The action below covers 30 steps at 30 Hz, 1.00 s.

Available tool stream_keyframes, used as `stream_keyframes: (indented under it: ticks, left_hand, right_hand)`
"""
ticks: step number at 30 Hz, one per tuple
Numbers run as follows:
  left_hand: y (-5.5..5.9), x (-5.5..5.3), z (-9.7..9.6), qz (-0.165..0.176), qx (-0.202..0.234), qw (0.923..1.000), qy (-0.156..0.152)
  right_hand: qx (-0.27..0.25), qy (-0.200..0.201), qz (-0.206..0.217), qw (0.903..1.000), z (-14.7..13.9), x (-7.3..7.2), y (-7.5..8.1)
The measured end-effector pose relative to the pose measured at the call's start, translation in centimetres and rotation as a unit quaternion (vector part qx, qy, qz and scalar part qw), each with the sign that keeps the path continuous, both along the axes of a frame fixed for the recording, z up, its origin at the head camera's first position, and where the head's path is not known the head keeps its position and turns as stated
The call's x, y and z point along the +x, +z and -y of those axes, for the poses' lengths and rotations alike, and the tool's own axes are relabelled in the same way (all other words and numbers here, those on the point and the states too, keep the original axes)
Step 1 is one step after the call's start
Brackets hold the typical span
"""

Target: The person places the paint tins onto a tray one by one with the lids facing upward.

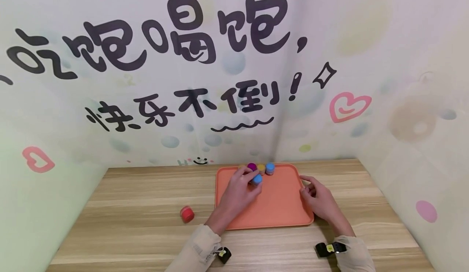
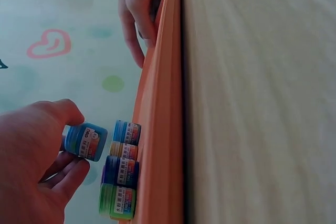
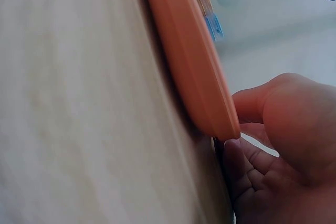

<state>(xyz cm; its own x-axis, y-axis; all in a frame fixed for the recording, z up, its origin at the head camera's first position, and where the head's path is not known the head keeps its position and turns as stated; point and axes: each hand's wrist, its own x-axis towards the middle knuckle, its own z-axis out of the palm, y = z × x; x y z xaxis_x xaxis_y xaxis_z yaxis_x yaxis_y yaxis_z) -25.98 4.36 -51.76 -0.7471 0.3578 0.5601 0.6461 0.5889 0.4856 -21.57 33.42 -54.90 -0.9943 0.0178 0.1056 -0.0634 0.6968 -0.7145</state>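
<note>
My left hand (image 1: 242, 186) pinches a small blue paint jar (image 2: 85, 141) between thumb and fingers, over the back left part of the orange tray (image 1: 278, 202). Along the tray's back edge stands a row of paint jars: a blue one (image 2: 127, 132), a yellow-orange one (image 2: 124, 151), a purple one (image 2: 121, 170) and a green one (image 2: 117, 201). The held jar is tilted and apart from that row in the left wrist view. At the tray's right side, my right hand (image 1: 319, 198) grips the rim, thumb and fingers about the edge in the right wrist view.
A red paint jar (image 1: 187, 214) lies on the wooden table (image 1: 146, 198), left of the tray. Behind the table rises a pale wall (image 1: 154, 150) with large black lettering, and side walls flank it. Both wrists carry black straps with small cameras.
</note>
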Motion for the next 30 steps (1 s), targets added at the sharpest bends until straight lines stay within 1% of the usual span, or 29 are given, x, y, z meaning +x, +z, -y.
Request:
stream_keyframes:
  ticks: [5,12,14,19,21,24,30]
  left_hand:
    - [0.2,-0.4,-0.3,-0.004,-0.001,1.0000,-0.006]
    - [0.0,-1.0,-0.5,0.013,-0.037,0.9992,0.012]
    - [0.0,-1.1,-0.6,0.007,-0.046,0.9988,0.017]
    - [-0.1,-1.5,-0.8,-0.029,-0.074,0.9962,0.036]
    - [-0.1,-1.6,-0.9,-0.037,-0.080,0.9952,0.042]
    - [-0.2,-1.8,-1.0,-0.038,-0.083,0.9947,0.047]
    - [-0.4,-2.3,-1.4,-0.027,-0.089,0.9941,0.056]
  right_hand:
    - [-0.001,0.001,0.000,1.0000,-0.1,0.0,-0.1]
    - [0.000,0.001,0.001,1.0000,-0.1,0.0,-0.1]
    - [0.000,0.000,0.001,1.0000,-0.1,0.0,0.0]
    - [0.000,-0.002,0.004,1.0000,-0.1,0.0,0.0]
    - [0.001,-0.002,0.006,1.0000,-0.1,0.0,0.0]
    - [0.001,-0.003,0.007,1.0000,-0.1,0.0,-0.1]
    - [0.003,-0.004,0.005,1.0000,-0.1,-0.1,-0.1]
